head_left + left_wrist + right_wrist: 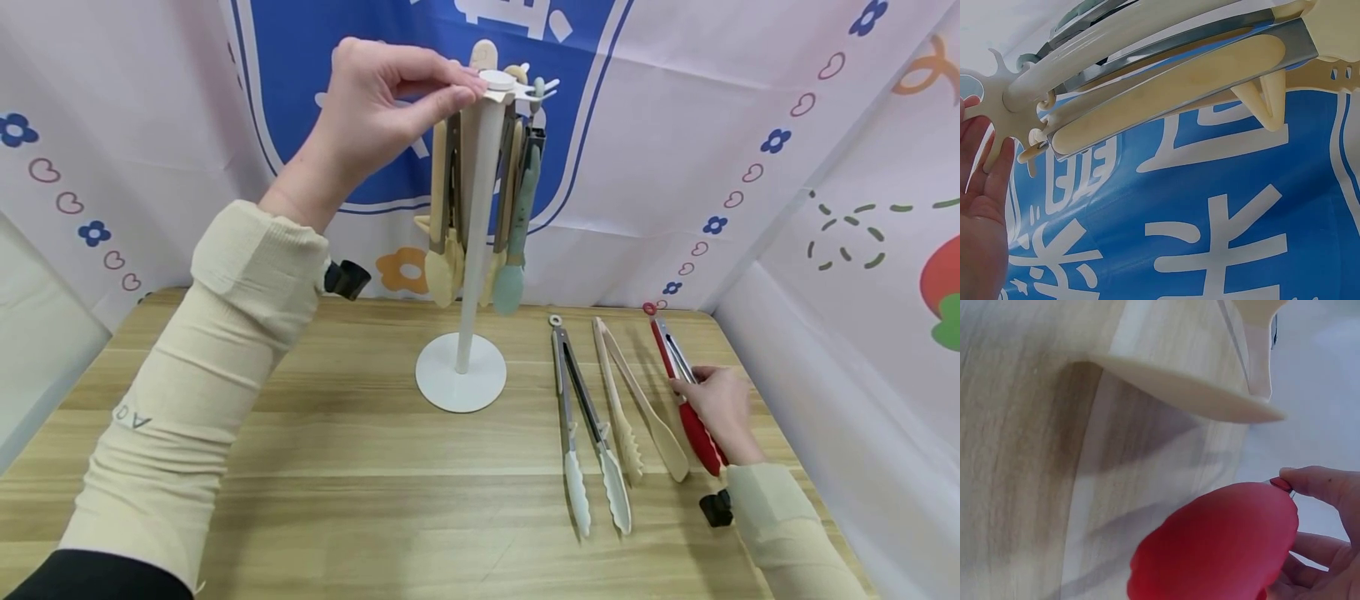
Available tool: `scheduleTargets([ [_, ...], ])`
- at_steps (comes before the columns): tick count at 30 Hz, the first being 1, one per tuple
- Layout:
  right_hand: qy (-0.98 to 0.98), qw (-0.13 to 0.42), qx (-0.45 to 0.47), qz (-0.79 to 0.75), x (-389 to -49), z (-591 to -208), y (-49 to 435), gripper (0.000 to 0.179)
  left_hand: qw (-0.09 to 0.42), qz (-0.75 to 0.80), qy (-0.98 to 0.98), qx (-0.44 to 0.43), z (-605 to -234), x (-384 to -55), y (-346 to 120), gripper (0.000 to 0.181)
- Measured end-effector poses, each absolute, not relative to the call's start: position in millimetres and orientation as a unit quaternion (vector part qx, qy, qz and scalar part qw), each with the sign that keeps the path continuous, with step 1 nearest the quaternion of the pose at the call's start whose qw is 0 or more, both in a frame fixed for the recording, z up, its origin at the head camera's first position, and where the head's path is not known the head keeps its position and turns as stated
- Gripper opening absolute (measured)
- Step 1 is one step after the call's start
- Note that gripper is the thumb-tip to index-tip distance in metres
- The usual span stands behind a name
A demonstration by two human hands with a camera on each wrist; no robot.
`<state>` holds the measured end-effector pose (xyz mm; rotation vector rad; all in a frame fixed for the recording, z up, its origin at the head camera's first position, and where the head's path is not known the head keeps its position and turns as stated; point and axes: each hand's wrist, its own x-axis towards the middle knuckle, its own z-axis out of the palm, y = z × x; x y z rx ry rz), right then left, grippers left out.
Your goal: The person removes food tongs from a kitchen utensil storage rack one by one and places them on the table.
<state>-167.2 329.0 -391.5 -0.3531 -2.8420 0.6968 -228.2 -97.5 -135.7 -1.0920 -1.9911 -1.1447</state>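
Note:
My left hand (367,108) pinches the hooked top of a white utensil stand (480,225) between thumb and fingers. From the stand's hooks hang several kitchen tongs, including cream-tipped tongs (438,279) and green-tipped tongs (508,287). The left wrist view shows my fingertips at the white hook ring (1007,125), beside a cream handle (1172,94). At the right side of the table, my right hand (723,408) grips red tongs (699,437) around the middle. A red tong head (1216,544) fills much of the right wrist view, hiding part of the hand's grip.
Left of the red tongs lie beige tongs (663,442) and grey-handled tongs with pale scalloped tips (576,492). The stand's round base (438,387) rests on the wooden table (337,467). A printed cloth (630,183) hangs behind the table's back edge.

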Motion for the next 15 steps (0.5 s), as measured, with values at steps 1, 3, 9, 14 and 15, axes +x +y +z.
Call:
scheduleTargets([
  [1,-0.961,0.096,-0.118,0.232,-167.3,-392.1,329.2,0.045,0.295,-0.43,-0.748,-0.411,-135.8,-228.3,-97.6,0.015],
  [3,-0.962,0.092,-0.115,0.23,-167.3,-393.1,329.5,0.044,0.298,-0.428,-0.745,-0.416,-136.0,-228.6,-97.6,0.014],
  [9,-0.963,0.071,-0.121,0.229,-167.3,-394.8,329.3,0.045,0.302,-0.424,-0.74,-0.426,-136.2,-228.9,-97.4,0.014],
  [14,-0.964,0.047,-0.134,0.226,-168.4,-395.8,329.0,0.048,0.302,-0.424,-0.74,-0.426,-136.6,-228.7,-97.8,0.013],
  [15,-0.964,0.041,-0.136,0.224,-168.7,-396.0,328.9,0.049,0.302,-0.424,-0.74,-0.427,-136.7,-228.7,-97.9,0.013],
])
